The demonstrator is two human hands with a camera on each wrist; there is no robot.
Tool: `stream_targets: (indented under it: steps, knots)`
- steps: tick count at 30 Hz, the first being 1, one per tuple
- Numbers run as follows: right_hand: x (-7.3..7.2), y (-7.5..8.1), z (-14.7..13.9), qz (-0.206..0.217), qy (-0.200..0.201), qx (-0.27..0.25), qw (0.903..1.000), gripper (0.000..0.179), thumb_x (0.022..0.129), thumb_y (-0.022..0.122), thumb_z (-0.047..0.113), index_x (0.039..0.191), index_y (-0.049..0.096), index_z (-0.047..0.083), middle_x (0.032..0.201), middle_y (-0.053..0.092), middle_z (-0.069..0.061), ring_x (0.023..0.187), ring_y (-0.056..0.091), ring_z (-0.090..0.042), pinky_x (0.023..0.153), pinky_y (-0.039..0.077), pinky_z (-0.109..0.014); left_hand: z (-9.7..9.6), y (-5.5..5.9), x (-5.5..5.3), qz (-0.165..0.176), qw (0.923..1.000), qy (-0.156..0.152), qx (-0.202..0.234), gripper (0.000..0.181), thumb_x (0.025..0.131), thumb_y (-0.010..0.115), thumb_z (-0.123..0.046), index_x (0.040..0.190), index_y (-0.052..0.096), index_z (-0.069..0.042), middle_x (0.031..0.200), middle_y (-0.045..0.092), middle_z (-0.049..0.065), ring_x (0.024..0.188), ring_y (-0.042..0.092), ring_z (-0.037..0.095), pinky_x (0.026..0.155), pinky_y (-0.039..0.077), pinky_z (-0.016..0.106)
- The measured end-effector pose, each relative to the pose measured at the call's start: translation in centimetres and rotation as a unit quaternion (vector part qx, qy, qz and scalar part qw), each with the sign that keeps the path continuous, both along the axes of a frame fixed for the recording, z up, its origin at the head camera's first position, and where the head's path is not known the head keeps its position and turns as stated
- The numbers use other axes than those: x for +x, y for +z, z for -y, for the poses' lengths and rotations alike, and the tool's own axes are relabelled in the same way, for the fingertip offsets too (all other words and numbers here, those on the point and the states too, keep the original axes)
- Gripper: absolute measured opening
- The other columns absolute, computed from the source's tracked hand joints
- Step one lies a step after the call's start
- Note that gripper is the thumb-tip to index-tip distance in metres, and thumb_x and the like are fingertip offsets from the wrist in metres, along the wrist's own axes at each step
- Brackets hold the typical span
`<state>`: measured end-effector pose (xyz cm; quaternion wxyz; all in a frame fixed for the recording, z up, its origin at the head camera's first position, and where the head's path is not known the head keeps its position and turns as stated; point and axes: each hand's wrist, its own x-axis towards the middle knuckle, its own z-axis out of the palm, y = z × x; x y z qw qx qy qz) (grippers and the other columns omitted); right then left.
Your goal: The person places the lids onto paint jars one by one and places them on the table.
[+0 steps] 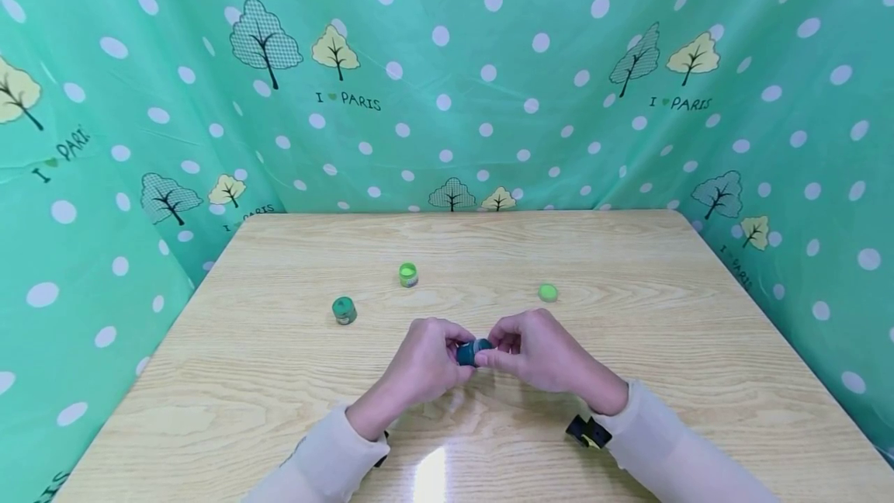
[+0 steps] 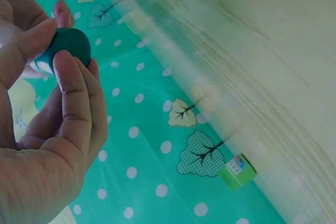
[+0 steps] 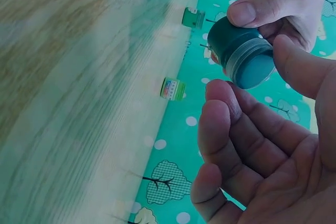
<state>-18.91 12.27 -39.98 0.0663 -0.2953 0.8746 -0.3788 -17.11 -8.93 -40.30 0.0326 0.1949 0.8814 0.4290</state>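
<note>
A small dark teal paint jar (image 1: 466,353) is held on its side above the table, between both hands. My left hand (image 1: 431,357) grips its body, with the thumb and fingertips pressed round it. At the other end, my right hand (image 1: 541,348) has its thumb and index finger at the jar's rim. In the right wrist view the jar (image 3: 239,43) shows a pale ring and a teal end face, with the right thumb (image 3: 294,69) touching its edge. The remaining right fingers are loosely bent below. Whether the end face is a lid or paint cannot be told.
On the wooden table (image 1: 279,379), a light green jar (image 1: 408,275) and a dark green jar (image 1: 344,310) stand left of centre. A round light green piece, seemingly a lid (image 1: 548,293), lies to the right. Behind hangs a dotted green cloth (image 1: 447,60).
</note>
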Motion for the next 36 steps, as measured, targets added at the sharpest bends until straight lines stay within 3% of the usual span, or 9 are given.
stream_targets:
  steps: [9, 21, 25, 29, 32, 36]
  knots:
    - [0.18, -0.20, 0.14, -0.037, -0.002, 0.040, 0.9985, 0.044, 0.100, 0.062, 0.050, 0.070, 0.066, 0.018, 0.056, 0.047, 0.015, 0.050, 0.041, -0.002, 0.047, 0.035, -0.021, -0.07, 0.04, 0.09, -0.011, 0.9999, -0.009, 0.003, 0.019, 0.075, 0.085, 0.002, 0.092, 0.079, -0.004, 0.082, 0.074, 0.000, 0.067, 0.062, 0.006, 0.058, 0.054, 0.020]
    - [0.05, -0.12, -0.03, -0.025, -0.015, 0.036, 0.9989, 0.056, 0.104, 0.054, 0.052, 0.065, 0.063, 0.013, 0.052, 0.033, 0.014, 0.046, 0.028, -0.001, 0.045, 0.026, -0.020, -0.08, 0.01, 0.11, -0.003, 1.0000, -0.002, 0.003, 0.025, 0.073, 0.086, 0.002, 0.097, 0.080, -0.004, 0.078, 0.071, -0.002, 0.061, 0.058, 0.004, 0.054, 0.052, 0.021]
    - [-0.18, 0.13, -0.27, -0.027, -0.025, 0.007, 0.9993, 0.045, 0.101, 0.061, 0.051, 0.074, 0.068, 0.015, 0.059, 0.047, 0.012, 0.052, 0.041, -0.005, 0.048, 0.036, -0.022, -0.02, 0.02, 0.10, 0.008, 0.9999, 0.005, 0.009, 0.026, 0.074, 0.087, 0.001, 0.098, 0.080, -0.004, 0.082, 0.073, -0.001, 0.065, 0.061, 0.005, 0.058, 0.054, 0.022]
    - [-0.31, 0.36, -0.53, -0.042, -0.015, -0.020, 0.9988, 0.027, 0.090, 0.079, 0.040, 0.099, 0.073, 0.016, 0.083, 0.066, 0.005, 0.070, 0.059, -0.015, 0.062, 0.051, -0.030, 0.02, 0.00, 0.08, 0.018, 0.9996, 0.007, 0.020, 0.025, 0.074, 0.087, 0.003, 0.097, 0.079, -0.002, 0.083, 0.073, 0.002, 0.067, 0.062, 0.008, 0.060, 0.055, 0.022]
    - [-0.28, 0.49, -0.64, -0.053, 0.004, -0.025, 0.9983, 0.038, 0.081, 0.088, 0.026, 0.112, 0.071, 0.013, 0.097, 0.070, 0.002, 0.079, 0.064, -0.019, 0.072, 0.054, -0.038, 0.02, -0.04, 0.03, 0.019, 0.9995, 0.009, 0.026, 0.025, 0.074, 0.087, 0.003, 0.097, 0.078, -0.002, 0.083, 0.073, 0.002, 0.068, 0.062, 0.008, 0.060, 0.055, 0.022]
    - [-0.26, 0.54, -0.55, -0.058, 0.025, -0.028, 0.9976, 0.044, 0.076, 0.090, 0.013, 0.116, 0.072, 0.013, 0.104, 0.071, 0.006, 0.082, 0.065, -0.017, 0.074, 0.053, -0.042, 0.02, -0.01, 0.01, 0.017, 0.9994, 0.009, 0.029, 0.026, 0.074, 0.087, 0.003, 0.098, 0.078, -0.001, 0.084, 0.073, 0.004, 0.068, 0.062, 0.009, 0.061, 0.055, 0.022]
